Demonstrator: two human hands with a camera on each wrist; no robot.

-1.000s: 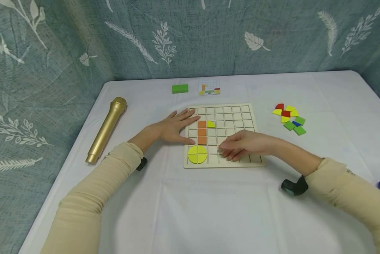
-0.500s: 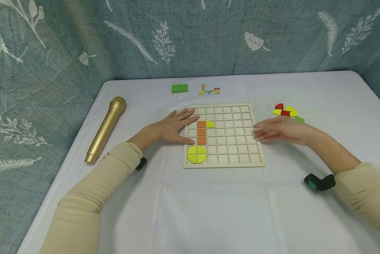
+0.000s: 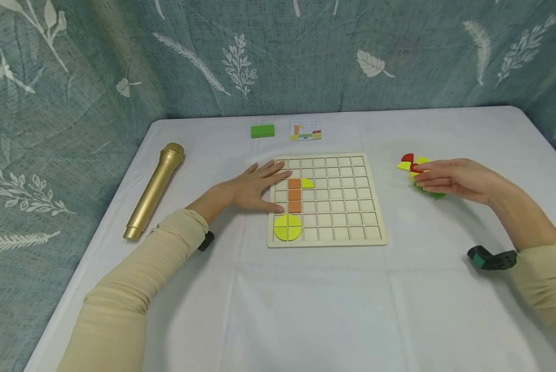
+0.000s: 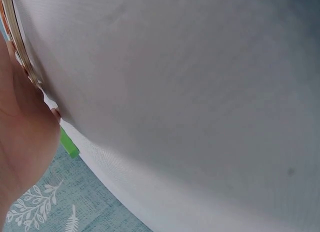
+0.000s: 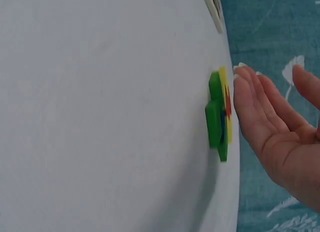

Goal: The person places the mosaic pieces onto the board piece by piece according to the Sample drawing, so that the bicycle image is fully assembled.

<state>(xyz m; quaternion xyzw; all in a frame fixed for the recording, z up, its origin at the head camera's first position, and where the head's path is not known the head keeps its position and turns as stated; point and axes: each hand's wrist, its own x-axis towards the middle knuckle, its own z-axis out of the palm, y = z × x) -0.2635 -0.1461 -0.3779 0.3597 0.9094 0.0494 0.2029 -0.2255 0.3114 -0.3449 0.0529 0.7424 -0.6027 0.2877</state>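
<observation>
In the head view my left hand point(image 3: 254, 188) lies spread over the left edge of a wooden grid board point(image 3: 343, 201). On that board are orange square tiles point(image 3: 295, 195) in a column, a yellow quarter-circle tile point(image 3: 307, 183) beside the top one, and a yellow circle of quarter tiles point(image 3: 287, 227) at the lower left. My right hand point(image 3: 459, 179), fingers extended, hovers over a cluster of loose red, yellow and green tiles, partly covering it. The right wrist view shows the green tiles point(image 5: 214, 123) lying below the fingers, with nothing in the hand point(image 5: 275, 127).
A gold microphone point(image 3: 156, 191) lies on the white-covered table at the left. Behind the board are a green block point(image 3: 263, 131) and a small pattern card point(image 3: 305, 129). A patterned blue-green cloth point(image 3: 305, 62) hangs behind the table.
My right hand has moved from over the board to the right and back, ending above the loose tiles. The left hand has stayed on the board's edge.
</observation>
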